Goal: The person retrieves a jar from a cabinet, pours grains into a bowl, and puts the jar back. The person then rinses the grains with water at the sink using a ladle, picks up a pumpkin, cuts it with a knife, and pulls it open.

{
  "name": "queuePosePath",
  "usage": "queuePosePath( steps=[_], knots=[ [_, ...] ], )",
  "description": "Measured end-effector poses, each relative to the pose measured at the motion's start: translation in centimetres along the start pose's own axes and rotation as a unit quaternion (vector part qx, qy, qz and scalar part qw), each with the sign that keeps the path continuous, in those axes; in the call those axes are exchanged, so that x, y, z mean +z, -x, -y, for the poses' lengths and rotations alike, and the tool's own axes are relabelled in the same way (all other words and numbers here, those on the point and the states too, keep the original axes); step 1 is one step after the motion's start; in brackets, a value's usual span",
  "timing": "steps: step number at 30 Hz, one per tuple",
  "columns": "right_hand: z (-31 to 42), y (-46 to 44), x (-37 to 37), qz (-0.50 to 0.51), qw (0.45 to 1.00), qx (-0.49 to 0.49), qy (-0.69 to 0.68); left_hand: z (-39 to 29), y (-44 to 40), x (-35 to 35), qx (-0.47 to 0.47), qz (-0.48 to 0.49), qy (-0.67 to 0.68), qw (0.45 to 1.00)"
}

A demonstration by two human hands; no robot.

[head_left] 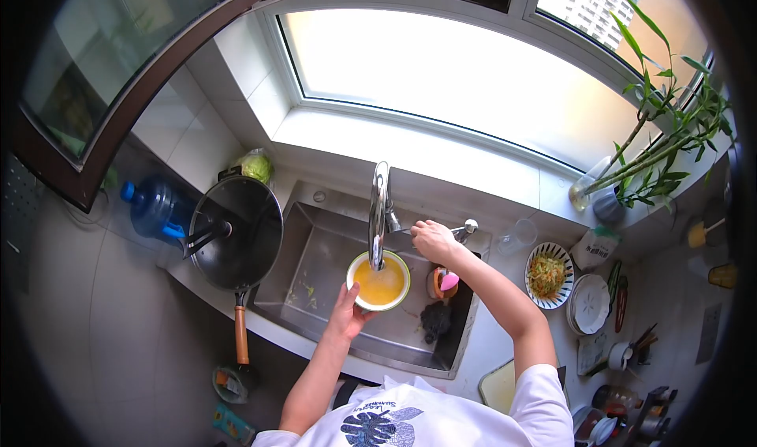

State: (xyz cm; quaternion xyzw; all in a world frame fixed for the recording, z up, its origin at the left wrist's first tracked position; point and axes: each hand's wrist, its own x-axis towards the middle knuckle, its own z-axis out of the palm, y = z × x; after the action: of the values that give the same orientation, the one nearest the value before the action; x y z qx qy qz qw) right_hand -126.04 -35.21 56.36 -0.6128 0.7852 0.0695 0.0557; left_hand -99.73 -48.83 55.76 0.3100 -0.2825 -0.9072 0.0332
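My left hand (347,314) grips the lower left rim of a white bowl (407,280) with a green edge, which holds yellow-orange liquid. The bowl is under the spout of the chrome faucet (379,210), over the steel sink (315,238). My right hand (433,240) is closed at the faucet's handle side; the lever is largely hidden behind its fingers. Below that hand, in the sink's right part, are an orange-brown container with a pink item (449,280) and a dark scrubber (435,321).
A lidded wok (236,234) stands left of the sink, near a blue water jug (158,208) and a cabbage (256,165). On the right are a plate of shredded vegetables (546,276), stacked white dishes (590,303), a cutting board (498,389) and potted bamboo (631,155).
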Motion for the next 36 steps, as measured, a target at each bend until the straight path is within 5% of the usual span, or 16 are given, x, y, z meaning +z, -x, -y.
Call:
queuePosePath(
  steps=[10, 15, 23, 27, 29, 33, 36],
  knots=[
    [1.9, 2.3, -3.7, -0.052, 0.997, 0.057, -0.009, -0.5, 1.5, -0.2, -0.004, -0.008, -0.021, 1.000],
    [8.3, 9.6, -4.6, -0.063, 0.950, 0.262, -0.158, -2.0, 2.8, 0.9, -0.042, 0.023, -0.102, 0.994],
    [22.3, 25.3, -0.3, -0.287, 0.711, 0.530, -0.362, -0.4, 4.0, 2.9, -0.139, 0.177, -0.257, 0.940],
    [32.3, 31.2, -2.7, -0.339, 0.492, 0.629, -0.496, 3.4, 6.0, 4.5, -0.234, 0.272, -0.289, 0.887],
    [36.9, 34.0, -3.5, -0.350, 0.426, 0.650, -0.524, 6.2, 7.4, 5.4, -0.276, 0.307, -0.325, 0.851],
    [45.3, 38.8, -3.3, -0.444, 0.305, 0.693, -0.479, 11.9, 12.1, 7.4, -0.331, 0.344, -0.363, 0.800],
    [50.7, 42.9, -3.3, -0.482, 0.266, 0.725, -0.414, 17.4, 15.4, 8.5, -0.380, 0.372, -0.396, 0.749]
  ],
)
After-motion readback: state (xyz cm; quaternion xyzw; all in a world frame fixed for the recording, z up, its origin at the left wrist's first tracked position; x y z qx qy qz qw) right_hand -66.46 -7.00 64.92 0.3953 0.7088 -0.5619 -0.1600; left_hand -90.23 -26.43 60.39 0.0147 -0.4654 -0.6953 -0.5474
